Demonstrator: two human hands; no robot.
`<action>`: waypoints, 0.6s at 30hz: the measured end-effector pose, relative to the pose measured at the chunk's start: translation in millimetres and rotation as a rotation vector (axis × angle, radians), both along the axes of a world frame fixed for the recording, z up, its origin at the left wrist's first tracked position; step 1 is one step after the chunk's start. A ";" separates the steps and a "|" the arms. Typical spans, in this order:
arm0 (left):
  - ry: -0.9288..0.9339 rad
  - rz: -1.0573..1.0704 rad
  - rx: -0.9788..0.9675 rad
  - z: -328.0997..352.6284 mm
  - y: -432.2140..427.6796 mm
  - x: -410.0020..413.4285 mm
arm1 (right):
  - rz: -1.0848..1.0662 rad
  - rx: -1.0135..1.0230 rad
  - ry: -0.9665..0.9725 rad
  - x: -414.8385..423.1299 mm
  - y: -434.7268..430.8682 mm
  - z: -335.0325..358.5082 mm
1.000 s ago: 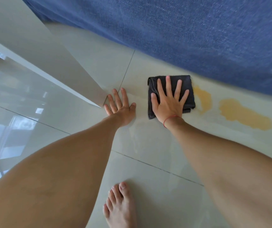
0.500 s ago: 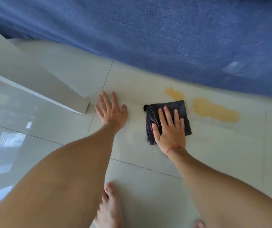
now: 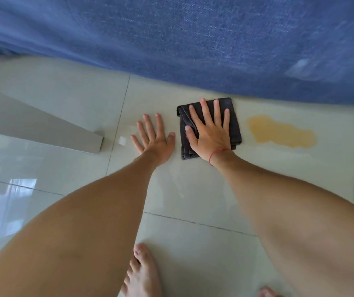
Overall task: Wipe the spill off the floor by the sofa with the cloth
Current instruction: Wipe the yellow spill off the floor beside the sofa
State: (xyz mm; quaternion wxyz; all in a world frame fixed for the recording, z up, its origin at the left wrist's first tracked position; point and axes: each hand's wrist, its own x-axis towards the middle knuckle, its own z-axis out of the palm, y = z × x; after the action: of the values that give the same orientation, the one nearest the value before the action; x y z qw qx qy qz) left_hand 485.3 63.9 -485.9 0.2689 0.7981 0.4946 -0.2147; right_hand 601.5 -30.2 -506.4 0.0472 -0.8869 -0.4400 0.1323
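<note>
A folded dark grey cloth [image 3: 235, 125] lies flat on the pale tiled floor [image 3: 193, 189], just in front of the blue sofa [image 3: 193, 39]. My right hand [image 3: 209, 131] presses down on it with fingers spread, a red string around the wrist. A yellow-orange spill [image 3: 281, 135] sits on the tile to the right of the cloth, a small gap between them. My left hand [image 3: 154, 140] rests flat on the bare floor just left of the cloth, fingers apart, holding nothing.
A white slanted furniture panel [image 3: 43, 129] ends on the floor at the left, close to my left hand. My bare foot [image 3: 143, 273] stands at the bottom centre, and toes of the other foot [image 3: 267, 293] show at the bottom right.
My right hand has pushed the cloth away from me toward the sofa edge. The small yellow patch left of the main spill no longer shows. My left hand stays planted.
</note>
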 end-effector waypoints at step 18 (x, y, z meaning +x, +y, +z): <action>0.014 -0.015 -0.046 4.5 5.0 0.6 | -0.286 0.032 0.046 21.3 -8.8 1.2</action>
State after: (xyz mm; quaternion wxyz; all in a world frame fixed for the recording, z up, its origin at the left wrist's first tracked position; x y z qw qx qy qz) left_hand 485.9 68.8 -481.3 0.2823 0.7938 0.4853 -0.2336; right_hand 622.9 -39.0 -505.1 0.0900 -0.9364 -0.3102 0.1376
